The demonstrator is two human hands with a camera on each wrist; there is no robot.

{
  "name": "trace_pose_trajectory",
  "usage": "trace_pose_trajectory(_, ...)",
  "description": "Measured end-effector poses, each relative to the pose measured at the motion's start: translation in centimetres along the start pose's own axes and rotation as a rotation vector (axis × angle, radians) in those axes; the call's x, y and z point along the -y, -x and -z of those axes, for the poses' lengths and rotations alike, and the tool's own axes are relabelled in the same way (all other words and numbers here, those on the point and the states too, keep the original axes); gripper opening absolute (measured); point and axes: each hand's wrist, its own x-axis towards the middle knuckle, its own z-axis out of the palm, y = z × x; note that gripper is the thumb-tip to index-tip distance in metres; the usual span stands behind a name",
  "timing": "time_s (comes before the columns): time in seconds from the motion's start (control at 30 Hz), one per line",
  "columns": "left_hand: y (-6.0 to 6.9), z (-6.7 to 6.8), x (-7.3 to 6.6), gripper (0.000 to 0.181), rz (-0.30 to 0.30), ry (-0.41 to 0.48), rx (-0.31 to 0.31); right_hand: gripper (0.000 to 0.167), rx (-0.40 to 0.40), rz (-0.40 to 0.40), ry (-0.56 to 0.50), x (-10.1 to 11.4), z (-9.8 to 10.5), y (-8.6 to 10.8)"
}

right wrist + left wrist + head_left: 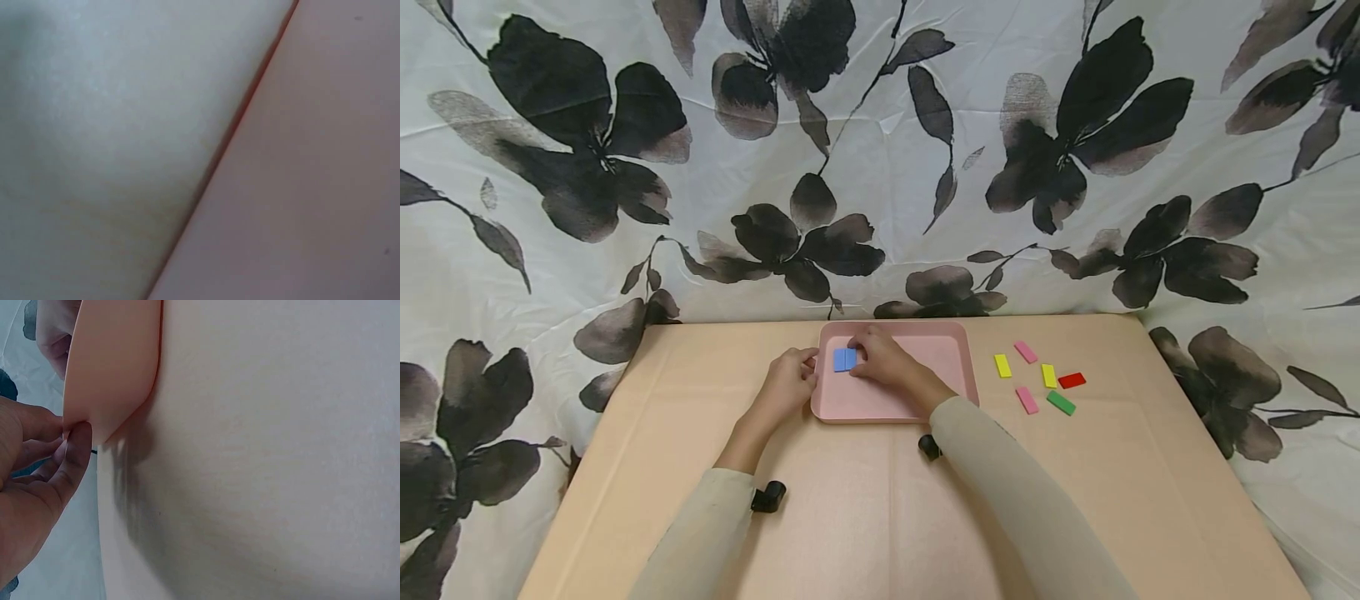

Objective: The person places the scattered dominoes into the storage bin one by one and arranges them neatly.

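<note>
Pale sleeves (1030,508) nearest | left hand (787,385) pinches pink tray (943,358) edge | right hand (883,360) pinches blue block (851,359)

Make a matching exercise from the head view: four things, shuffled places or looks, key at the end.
1. Tray
2. Left hand
3. Right hand
4. Red piece

A. On the table, right of the tray
B. Pink, with a raised rim
C. At the blue pieces
D. At the tray's left edge

Pairs: 1-B, 2-D, 3-C, 4-A
</note>
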Motion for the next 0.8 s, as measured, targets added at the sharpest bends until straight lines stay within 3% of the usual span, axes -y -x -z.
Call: trace_pose_trajectory(0.8, -0.03, 0.10, -0.11, 0.047, 0.021, 0.013, 0.009, 0.049, 0.007, -0.003, -0.001, 0.08, 0.07, 0.18)
